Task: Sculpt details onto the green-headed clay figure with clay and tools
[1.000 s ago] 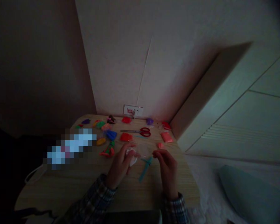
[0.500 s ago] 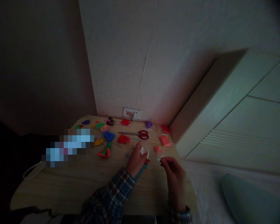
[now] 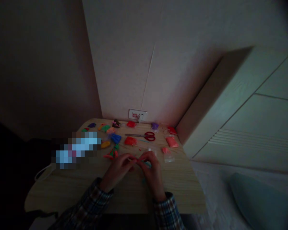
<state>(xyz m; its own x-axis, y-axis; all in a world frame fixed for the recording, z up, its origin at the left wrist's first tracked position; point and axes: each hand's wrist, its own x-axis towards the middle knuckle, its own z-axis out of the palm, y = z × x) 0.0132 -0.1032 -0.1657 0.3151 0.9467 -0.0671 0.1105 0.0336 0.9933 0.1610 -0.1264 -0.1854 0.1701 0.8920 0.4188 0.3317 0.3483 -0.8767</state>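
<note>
Over the table, my left hand and my right hand meet with thumbs and fingertips pinched together. Whatever lies between the fingertips is too small and dark to make out. A teal plastic tool shows partly beneath my right hand. Just behind that hand is a white packet, mostly hidden. A tiny red bit lies beyond the fingertips. To the left of my left hand sits a green and red clay-like piece.
Red-handled scissors lie behind a red packet. Blue and yellow pieces are at left, pink packets at right. A blurred-out bright object with a white cord rests on the table's left. A wall socket is behind.
The white packet has left my left hand and now lies behind my right hand. Both hands, apart before, have come together at the fingertips.
</note>
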